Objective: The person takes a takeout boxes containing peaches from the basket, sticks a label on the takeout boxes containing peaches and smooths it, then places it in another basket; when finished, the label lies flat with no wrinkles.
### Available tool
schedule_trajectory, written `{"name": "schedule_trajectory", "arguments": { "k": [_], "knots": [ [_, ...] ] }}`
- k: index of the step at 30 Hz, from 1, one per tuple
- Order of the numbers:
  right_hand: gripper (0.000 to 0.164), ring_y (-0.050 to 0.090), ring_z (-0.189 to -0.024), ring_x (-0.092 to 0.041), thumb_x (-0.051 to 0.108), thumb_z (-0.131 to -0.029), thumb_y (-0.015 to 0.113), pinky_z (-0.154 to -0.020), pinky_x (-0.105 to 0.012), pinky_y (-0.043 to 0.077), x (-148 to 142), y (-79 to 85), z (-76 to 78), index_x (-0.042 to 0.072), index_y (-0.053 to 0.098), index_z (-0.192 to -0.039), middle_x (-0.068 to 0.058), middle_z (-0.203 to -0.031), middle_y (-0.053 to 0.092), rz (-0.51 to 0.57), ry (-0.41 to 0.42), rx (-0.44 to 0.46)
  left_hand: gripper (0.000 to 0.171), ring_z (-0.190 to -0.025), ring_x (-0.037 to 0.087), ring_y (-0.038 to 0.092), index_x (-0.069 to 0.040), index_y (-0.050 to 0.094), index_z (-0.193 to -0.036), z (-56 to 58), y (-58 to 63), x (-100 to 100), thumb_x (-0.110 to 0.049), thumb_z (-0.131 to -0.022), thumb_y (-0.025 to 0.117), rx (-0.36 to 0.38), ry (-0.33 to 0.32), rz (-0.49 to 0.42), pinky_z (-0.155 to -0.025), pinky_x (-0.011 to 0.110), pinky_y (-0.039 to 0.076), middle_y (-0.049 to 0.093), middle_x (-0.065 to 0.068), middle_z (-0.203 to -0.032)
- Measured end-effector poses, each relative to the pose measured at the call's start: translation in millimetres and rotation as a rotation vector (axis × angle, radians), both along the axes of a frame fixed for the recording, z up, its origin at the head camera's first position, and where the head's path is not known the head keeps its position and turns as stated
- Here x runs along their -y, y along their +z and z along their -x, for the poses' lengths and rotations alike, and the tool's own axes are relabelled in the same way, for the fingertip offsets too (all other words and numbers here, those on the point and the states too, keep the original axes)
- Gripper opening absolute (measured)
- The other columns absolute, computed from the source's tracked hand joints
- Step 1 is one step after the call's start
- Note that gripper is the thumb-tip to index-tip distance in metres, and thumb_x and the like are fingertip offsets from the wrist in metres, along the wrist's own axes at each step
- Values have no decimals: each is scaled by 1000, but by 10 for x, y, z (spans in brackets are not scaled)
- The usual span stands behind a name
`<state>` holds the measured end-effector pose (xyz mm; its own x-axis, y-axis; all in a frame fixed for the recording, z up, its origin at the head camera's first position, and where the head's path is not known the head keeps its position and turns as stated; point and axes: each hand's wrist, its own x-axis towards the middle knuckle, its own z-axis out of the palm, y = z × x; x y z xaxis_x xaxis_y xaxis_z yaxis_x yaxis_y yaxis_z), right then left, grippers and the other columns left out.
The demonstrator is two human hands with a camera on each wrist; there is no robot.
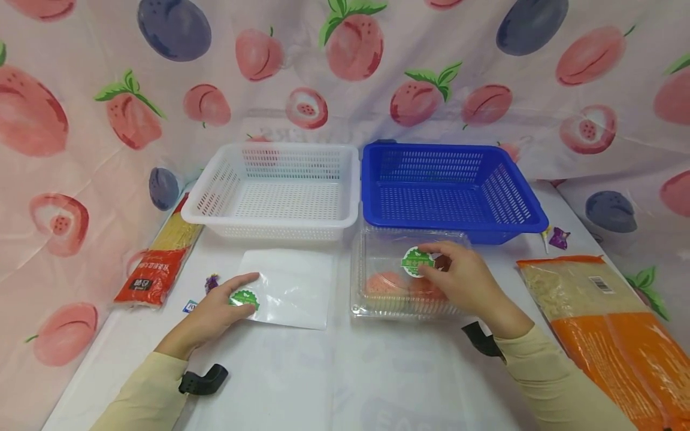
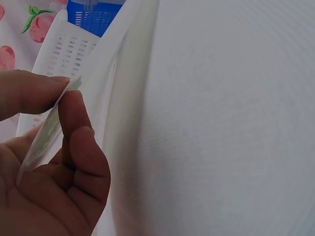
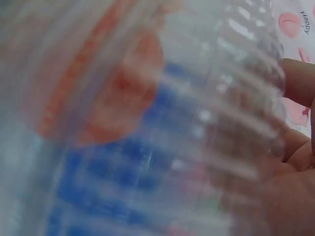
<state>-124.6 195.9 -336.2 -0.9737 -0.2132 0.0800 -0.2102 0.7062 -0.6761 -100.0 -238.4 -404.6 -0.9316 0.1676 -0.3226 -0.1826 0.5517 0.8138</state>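
Left hand [image 1: 217, 310] pinches flat white rectangular sheet [image 1: 299, 290]; right hand [image 1: 468, 276] at clear ribbed plastic box [image 1: 375, 250].
Sheet extends right of the left hand, near side of the white plastic basket [image 1: 269, 231]. Box lies just left of the right hand, the nearer one, long axis left-right, near side of the blue plastic basket [image 1: 453, 228]. Right thumb and forefinger sit apart by the lid's round green-and-white label [image 1: 411, 262]; right wrist view blurred, can't tell if they grip.

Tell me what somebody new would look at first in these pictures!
Probably the bright blue basket, at the back of the white table, just right of the white basket. Next might come the clear box in front of it, with orangey things inside and a round green-and-white sticker at the person's right hand. The cloth behind, with big pink fruit pictures, could catch eyes too.
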Motion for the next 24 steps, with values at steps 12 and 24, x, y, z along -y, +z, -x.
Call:
{"name": "schedule_trajectory", "arguments": {
  "k": [12, 24],
  "knots": [
    [33, 53, -75, -22, 15, -92, 72, -54, -28, 42, -32, -64, 31, 3, 69, -122, -6, -83, 63, -24, -51, 17, 70, -148, 46, 12, -11, 37, -155, 4, -30, 12, -15, -92, 67, -14, -3, -3, -113, 68, 13, 22, 23, -161],
    [34, 62, -88, -26, 17, -89, 76, -74, -40, 48, -38, -132, 61, 0, 71, -118, -13, -102, 66, -47, -68, -69, 70, -147, 47, 12, -12, 37, -155, -18, -40, 2, -18, -93, 67, 5, 3, 17, -113, 68, 14, 22, 24, -161]
  ]
}}
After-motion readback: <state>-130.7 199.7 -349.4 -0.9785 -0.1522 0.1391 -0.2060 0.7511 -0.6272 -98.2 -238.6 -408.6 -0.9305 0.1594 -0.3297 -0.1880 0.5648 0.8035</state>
